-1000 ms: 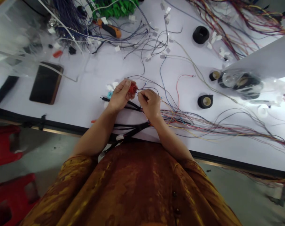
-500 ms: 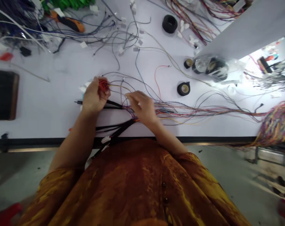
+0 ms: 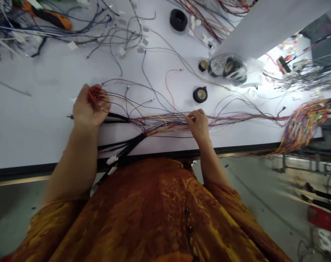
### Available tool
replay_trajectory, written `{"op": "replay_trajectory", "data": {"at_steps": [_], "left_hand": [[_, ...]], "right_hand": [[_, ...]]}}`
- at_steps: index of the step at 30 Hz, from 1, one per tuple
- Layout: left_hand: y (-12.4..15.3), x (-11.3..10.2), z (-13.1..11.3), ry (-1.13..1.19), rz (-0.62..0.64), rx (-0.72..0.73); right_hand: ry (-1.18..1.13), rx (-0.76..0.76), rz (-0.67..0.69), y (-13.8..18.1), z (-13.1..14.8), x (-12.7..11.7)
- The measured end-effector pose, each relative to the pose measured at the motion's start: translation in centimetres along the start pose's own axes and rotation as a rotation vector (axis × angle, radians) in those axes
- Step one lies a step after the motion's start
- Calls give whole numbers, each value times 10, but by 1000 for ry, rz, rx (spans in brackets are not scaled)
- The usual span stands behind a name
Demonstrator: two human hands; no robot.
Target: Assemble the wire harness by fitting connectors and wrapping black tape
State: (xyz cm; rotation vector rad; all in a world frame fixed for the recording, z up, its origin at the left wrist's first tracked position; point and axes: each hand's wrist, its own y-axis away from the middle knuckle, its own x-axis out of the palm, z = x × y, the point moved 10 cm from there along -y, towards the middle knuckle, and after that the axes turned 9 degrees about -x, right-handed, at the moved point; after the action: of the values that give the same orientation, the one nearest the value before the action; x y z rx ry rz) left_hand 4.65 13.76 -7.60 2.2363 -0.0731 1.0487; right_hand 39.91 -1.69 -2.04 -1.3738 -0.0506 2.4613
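Meanwhile, left hand [image 3: 89, 107] grips red connector [image 3: 95, 93], right hand [image 3: 198, 124] pinches wires [image 3: 165, 122].

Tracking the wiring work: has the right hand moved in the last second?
Yes. The right hand slid right along the wires, ending near the tape roll.

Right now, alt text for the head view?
The left hand holds a red connector over a white table; the right hand pinches the coloured wire bundle lying across it. A tape roll sits beyond.
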Motion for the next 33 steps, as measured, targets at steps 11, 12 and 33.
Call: {"op": "replay_trajectory", "data": {"at_steps": [11,12,33], "left_hand": [[-4,-3,-4,-40,-9,30],[-4,-4,-4,-45,-9,31],[-2,-4,-5,-89,-6,62]], "right_hand": [[-121,-416,70,40,36,14],[-134,-405,40,44,31,10],[43,-26,170,16,-29,-1]]}}
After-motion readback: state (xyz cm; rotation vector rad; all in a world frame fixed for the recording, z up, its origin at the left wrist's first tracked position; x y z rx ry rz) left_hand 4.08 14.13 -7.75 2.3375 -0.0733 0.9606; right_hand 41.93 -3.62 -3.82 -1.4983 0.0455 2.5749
